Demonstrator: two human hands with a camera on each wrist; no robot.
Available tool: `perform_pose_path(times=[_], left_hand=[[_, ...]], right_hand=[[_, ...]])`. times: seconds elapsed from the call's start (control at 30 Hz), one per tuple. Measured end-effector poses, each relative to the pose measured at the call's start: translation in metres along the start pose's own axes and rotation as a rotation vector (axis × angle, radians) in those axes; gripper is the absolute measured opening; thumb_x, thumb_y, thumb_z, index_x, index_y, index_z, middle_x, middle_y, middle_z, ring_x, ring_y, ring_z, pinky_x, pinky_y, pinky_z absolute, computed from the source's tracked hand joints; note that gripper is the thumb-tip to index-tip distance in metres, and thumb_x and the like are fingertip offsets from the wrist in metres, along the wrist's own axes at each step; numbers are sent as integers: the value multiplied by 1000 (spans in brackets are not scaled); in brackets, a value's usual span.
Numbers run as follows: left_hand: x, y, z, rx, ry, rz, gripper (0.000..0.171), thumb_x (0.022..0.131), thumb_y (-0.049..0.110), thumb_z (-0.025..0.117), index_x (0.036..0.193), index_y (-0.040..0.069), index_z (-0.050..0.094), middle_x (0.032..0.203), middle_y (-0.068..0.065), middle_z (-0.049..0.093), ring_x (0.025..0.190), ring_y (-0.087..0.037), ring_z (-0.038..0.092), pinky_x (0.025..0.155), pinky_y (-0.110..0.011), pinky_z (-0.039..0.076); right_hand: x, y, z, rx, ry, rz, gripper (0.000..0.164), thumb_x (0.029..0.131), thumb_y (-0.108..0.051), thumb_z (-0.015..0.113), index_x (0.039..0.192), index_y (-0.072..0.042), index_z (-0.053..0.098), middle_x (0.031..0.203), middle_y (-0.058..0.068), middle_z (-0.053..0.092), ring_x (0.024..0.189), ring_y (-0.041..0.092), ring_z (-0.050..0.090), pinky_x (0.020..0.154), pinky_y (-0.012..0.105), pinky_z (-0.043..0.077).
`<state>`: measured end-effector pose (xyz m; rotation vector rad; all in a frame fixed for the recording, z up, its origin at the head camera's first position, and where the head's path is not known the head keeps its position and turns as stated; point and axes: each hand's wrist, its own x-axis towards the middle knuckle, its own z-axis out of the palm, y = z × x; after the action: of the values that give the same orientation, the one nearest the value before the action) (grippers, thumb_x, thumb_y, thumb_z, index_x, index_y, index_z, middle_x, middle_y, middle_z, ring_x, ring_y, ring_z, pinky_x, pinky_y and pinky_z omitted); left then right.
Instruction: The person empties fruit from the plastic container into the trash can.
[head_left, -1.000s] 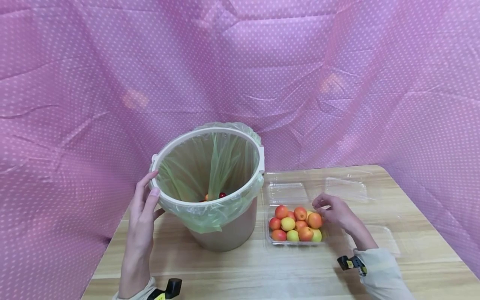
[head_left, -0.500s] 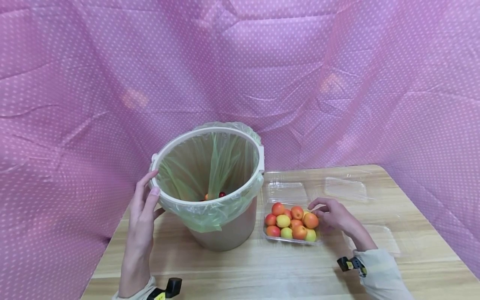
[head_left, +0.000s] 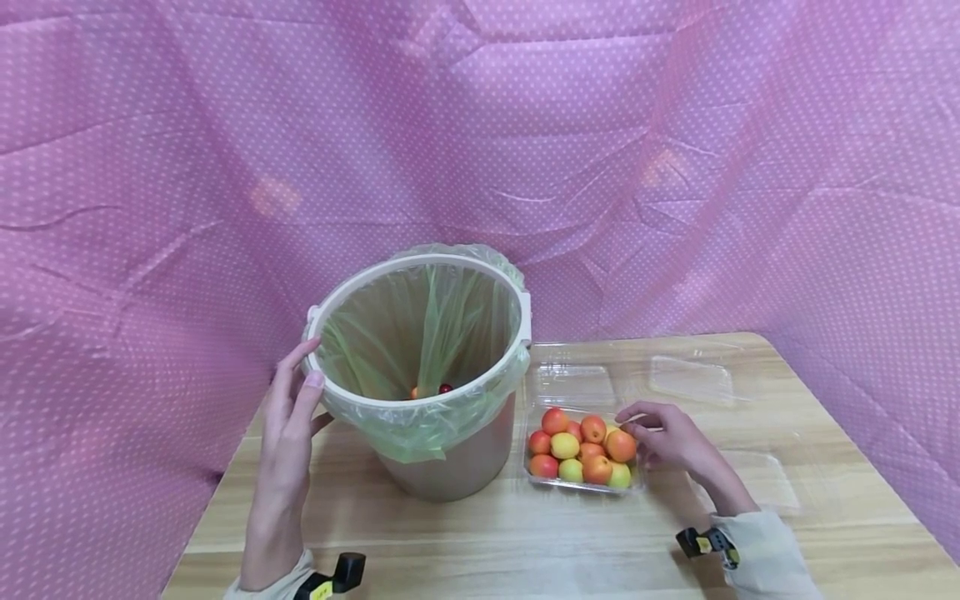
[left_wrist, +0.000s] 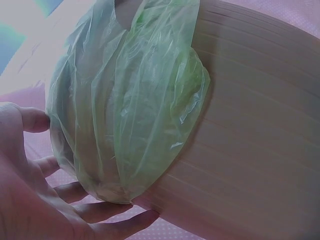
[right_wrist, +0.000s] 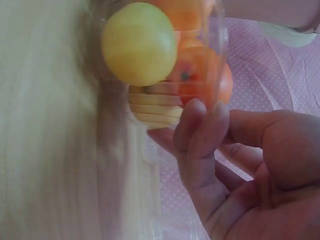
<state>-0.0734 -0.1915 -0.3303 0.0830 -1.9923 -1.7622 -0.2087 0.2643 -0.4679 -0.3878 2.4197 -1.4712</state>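
Note:
A tall grey-brown bin (head_left: 471,467) with a white rim and a pale green plastic liner (head_left: 420,433) stands upright left of centre. Several small fruits, red and orange, show deep inside it. My left hand (head_left: 288,429) rests on its left side, fingers spread over the liner (left_wrist: 145,115), with the thumb and a fingertip at the rim. To the right sits a clear plastic container (head_left: 581,485) heaped with red, orange and yellow small round fruits (head_left: 564,445). My right hand (head_left: 671,433) pinches its right edge between thumb and bent fingers, seen close up in the right wrist view.
Clear plastic pieces (head_left: 690,379) lie flat behind the fruit container, and another (head_left: 757,479) lies right of it, under my forearm. The wooden table (head_left: 480,558) has a rounded far right corner. Pink dotted cloth (head_left: 600,167) hangs behind and at both sides.
The fruit container has shifted slightly left and turned a little, with my right hand at its edge following. My left hand and the bin have stayed in place.

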Motion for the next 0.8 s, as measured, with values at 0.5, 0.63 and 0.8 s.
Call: perform_pose_path(times=[0.5, 0.63, 0.8], left_hand=[[0, 0, 1, -3, -11, 8, 44, 110, 26, 44, 154, 19, 45, 156, -3, 38, 137, -32, 43, 88, -33, 52], [0, 0, 0, -1, -12, 8, 44, 110, 26, 44, 154, 19, 45, 156, -3, 37, 137, -30, 43, 88, -33, 51], [0, 0, 0, -6, -10, 9, 44, 110, 26, 44, 154, 19, 44, 155, -4, 38, 136, -32, 44, 88, -33, 52]], right_hand=[[-18, -12, -21, 91, 51, -50, 26, 102, 0, 57, 126, 8, 63, 104, 21, 70, 73, 23, 66, 56, 43, 60], [-22, -20, -29, 92, 81, -85, 27, 103, -1, 56, 127, 9, 62, 111, 25, 68, 78, 21, 66, 57, 43, 60], [-27, -33, -38, 150, 130, -137, 29, 103, -2, 57, 129, 12, 61, 109, 10, 72, 74, 14, 63, 55, 40, 59]])
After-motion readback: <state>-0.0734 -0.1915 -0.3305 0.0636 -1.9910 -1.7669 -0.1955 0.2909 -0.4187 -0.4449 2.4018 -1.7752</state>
